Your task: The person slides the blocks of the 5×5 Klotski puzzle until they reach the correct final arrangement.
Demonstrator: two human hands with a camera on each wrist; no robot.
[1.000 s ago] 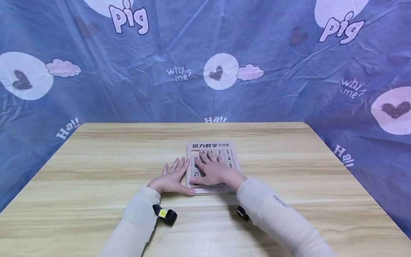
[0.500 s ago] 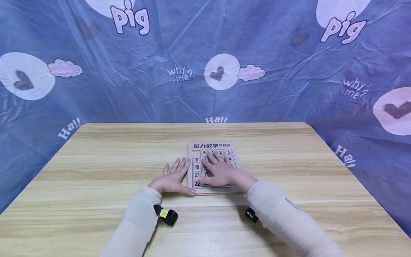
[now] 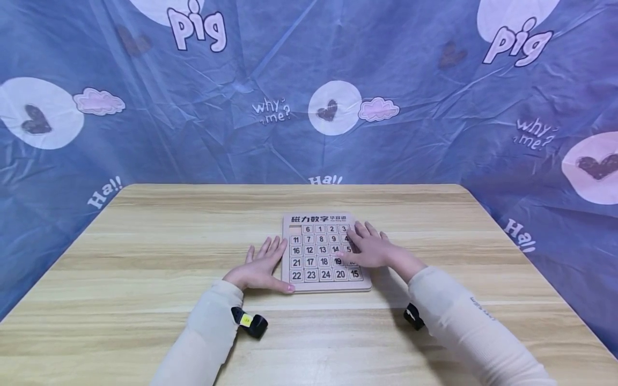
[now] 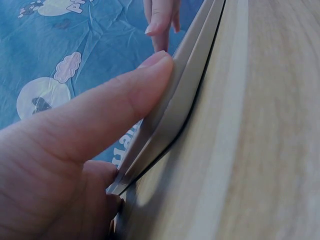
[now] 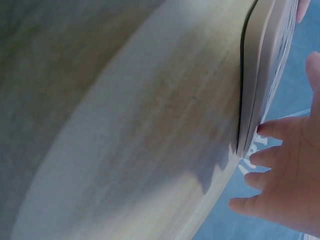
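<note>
A flat pale number sliding puzzle point(image 3: 316, 286) lies on the table, its several rows of numbered tiles facing up and a gap at the top left corner. My left hand point(image 3: 259, 271) rests beside its left edge, fingers straight and spread, thumb on the near left corner. In the left wrist view the thumb point(image 4: 120, 102) lies over the puzzle's rim point(image 4: 172, 107). Over the right edge, my right hand point(image 3: 372, 251) is spread with straight fingers and covers a few tiles there. The right wrist view shows its fingers point(image 5: 265, 157) apart from each other by the puzzle's side point(image 5: 252, 85).
The wood-grain table point(image 3: 145, 230) reaches out on all sides of the puzzle. Behind it hangs a blue printed cloth point(image 3: 270, 150). Small black wrist cameras sit on the left sleeve point(image 3: 207, 327) and the right sleeve point(image 3: 463, 316).
My right hand has moved to the right, from the middle of the puzzle to its right edge, uncovering most tiles. The left hand has stayed in place.
</note>
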